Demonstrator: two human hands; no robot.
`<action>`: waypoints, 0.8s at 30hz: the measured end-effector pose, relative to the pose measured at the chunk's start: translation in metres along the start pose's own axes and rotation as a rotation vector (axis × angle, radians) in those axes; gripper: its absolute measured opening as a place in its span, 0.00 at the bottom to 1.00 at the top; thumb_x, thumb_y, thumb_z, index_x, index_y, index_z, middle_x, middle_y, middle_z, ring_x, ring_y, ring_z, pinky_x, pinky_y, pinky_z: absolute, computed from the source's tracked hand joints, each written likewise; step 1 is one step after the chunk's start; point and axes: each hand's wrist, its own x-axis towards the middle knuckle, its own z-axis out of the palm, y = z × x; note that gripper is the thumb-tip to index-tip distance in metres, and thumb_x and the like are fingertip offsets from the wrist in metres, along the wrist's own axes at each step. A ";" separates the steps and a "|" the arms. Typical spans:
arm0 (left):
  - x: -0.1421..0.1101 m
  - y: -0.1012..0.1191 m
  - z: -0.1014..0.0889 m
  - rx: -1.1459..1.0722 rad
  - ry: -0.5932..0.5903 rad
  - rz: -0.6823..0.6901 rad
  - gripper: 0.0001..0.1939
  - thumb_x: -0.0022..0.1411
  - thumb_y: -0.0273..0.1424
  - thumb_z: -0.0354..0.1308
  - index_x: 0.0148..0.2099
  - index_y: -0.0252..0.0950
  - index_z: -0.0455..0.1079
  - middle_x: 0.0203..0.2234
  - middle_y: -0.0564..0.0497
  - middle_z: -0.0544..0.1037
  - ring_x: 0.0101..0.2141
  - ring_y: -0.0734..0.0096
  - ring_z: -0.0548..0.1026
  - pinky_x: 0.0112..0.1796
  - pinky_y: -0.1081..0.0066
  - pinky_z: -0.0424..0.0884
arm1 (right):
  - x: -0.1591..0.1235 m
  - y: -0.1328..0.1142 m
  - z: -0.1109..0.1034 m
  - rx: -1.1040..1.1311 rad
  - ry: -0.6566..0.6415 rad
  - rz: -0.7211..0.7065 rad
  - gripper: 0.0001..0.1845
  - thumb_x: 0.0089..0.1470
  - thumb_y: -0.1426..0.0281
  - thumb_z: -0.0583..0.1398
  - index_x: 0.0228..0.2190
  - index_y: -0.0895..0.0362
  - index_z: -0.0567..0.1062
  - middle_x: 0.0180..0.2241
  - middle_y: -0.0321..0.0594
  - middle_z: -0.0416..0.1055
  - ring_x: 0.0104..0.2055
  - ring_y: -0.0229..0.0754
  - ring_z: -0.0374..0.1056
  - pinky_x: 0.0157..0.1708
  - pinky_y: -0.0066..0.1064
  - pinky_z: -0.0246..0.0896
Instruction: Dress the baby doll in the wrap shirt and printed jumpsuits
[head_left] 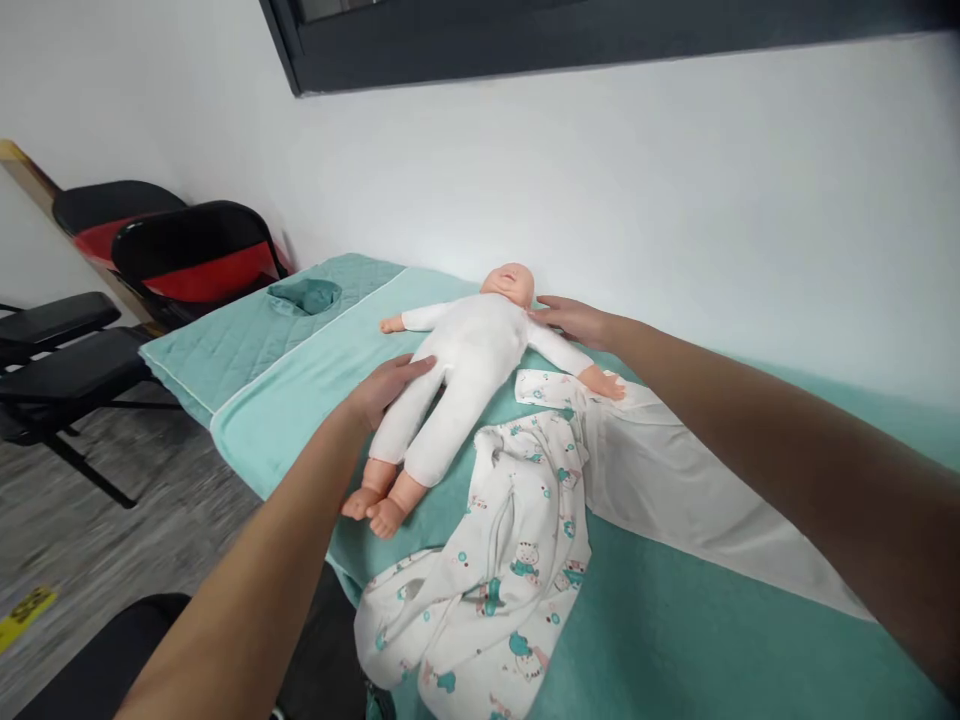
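Note:
A baby doll (476, 345) with a white cloth body lies on its back on the green-covered bed (300, 385), arms spread, head toward the wall. My left hand (390, 388) rests on the doll's hip and upper leg, fingers stretched out. At the doll's shoulder, near its head, is my right hand (574, 320), its fingers extended and grasping nothing that I can see. Beside the doll's legs lies a crumpled white baby garment (517, 530) with a printed animal pattern. A white cloth (667, 465) stretches from under the doll's hand toward the right.
Against the far side runs a white wall (600, 180) below a dark window frame (525, 40). Black folding chairs (199, 255) with red parts stand at the left. The bed's quilted end has a face hole (306, 296). Another black seat (112, 650) is at lower left.

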 end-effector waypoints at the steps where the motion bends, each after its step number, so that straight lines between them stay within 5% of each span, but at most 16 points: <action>1: -0.005 -0.001 0.000 0.160 0.076 0.010 0.29 0.60 0.47 0.59 0.55 0.32 0.70 0.47 0.36 0.79 0.44 0.47 0.78 0.46 0.50 0.74 | -0.008 0.006 -0.008 -0.080 0.014 0.050 0.22 0.57 0.50 0.59 0.43 0.54 0.74 0.49 0.48 0.76 0.47 0.50 0.72 0.48 0.42 0.69; 3: -0.023 -0.001 0.003 0.498 0.204 0.146 0.27 0.63 0.41 0.56 0.61 0.36 0.66 0.55 0.37 0.74 0.52 0.46 0.74 0.52 0.48 0.69 | -0.031 0.019 -0.028 -0.324 0.023 0.182 0.25 0.59 0.47 0.53 0.35 0.56 0.74 0.43 0.50 0.77 0.43 0.51 0.73 0.45 0.43 0.69; 5: -0.052 -0.001 0.007 0.814 0.229 0.468 0.25 0.64 0.30 0.53 0.63 0.39 0.64 0.60 0.39 0.69 0.59 0.46 0.67 0.57 0.47 0.65 | -0.063 0.032 -0.046 -0.654 -0.007 0.299 0.28 0.59 0.45 0.50 0.27 0.55 0.73 0.36 0.50 0.77 0.41 0.53 0.73 0.44 0.44 0.67; 7: -0.083 -0.003 0.015 1.019 0.032 0.770 0.29 0.62 0.21 0.51 0.64 0.42 0.63 0.63 0.42 0.67 0.64 0.50 0.61 0.60 0.50 0.62 | -0.100 0.044 -0.057 -0.881 0.008 0.335 0.29 0.59 0.44 0.50 0.27 0.55 0.73 0.35 0.49 0.77 0.41 0.55 0.73 0.43 0.45 0.65; 9: -0.108 -0.008 0.026 1.109 -0.083 0.900 0.32 0.62 0.19 0.49 0.66 0.44 0.60 0.65 0.44 0.64 0.66 0.52 0.58 0.61 0.51 0.61 | -0.140 0.051 -0.058 -0.962 0.045 0.326 0.29 0.58 0.44 0.49 0.31 0.54 0.74 0.36 0.48 0.77 0.41 0.55 0.73 0.41 0.44 0.65; 13: -0.125 -0.020 0.059 1.133 -0.085 0.908 0.38 0.61 0.14 0.42 0.70 0.43 0.51 0.69 0.42 0.56 0.67 0.54 0.56 0.61 0.51 0.61 | -0.209 0.045 -0.024 -1.029 0.056 0.256 0.21 0.60 0.51 0.52 0.35 0.53 0.74 0.38 0.47 0.77 0.40 0.54 0.73 0.41 0.41 0.64; 18: -0.128 -0.007 0.121 1.019 -0.139 0.985 0.41 0.59 0.13 0.43 0.72 0.43 0.46 0.70 0.41 0.51 0.69 0.52 0.50 0.64 0.46 0.54 | -0.263 0.005 0.057 -0.983 -0.078 -0.013 0.15 0.66 0.64 0.47 0.40 0.55 0.71 0.41 0.47 0.76 0.42 0.50 0.72 0.41 0.39 0.63; 21: -0.133 0.009 0.149 0.888 -0.264 1.019 0.39 0.55 0.14 0.48 0.68 0.43 0.56 0.69 0.44 0.55 0.69 0.52 0.49 0.64 0.44 0.52 | -0.289 -0.023 0.088 -0.874 -0.103 -0.171 0.14 0.66 0.67 0.47 0.47 0.56 0.69 0.44 0.47 0.75 0.43 0.49 0.72 0.39 0.37 0.63; 24: -0.136 0.016 0.159 0.678 -0.304 0.870 0.23 0.57 0.19 0.52 0.53 0.41 0.72 0.59 0.44 0.70 0.63 0.54 0.63 0.61 0.51 0.60 | -0.314 -0.035 0.086 -0.829 -0.032 -0.107 0.14 0.67 0.64 0.47 0.44 0.53 0.70 0.41 0.43 0.75 0.40 0.47 0.71 0.38 0.37 0.63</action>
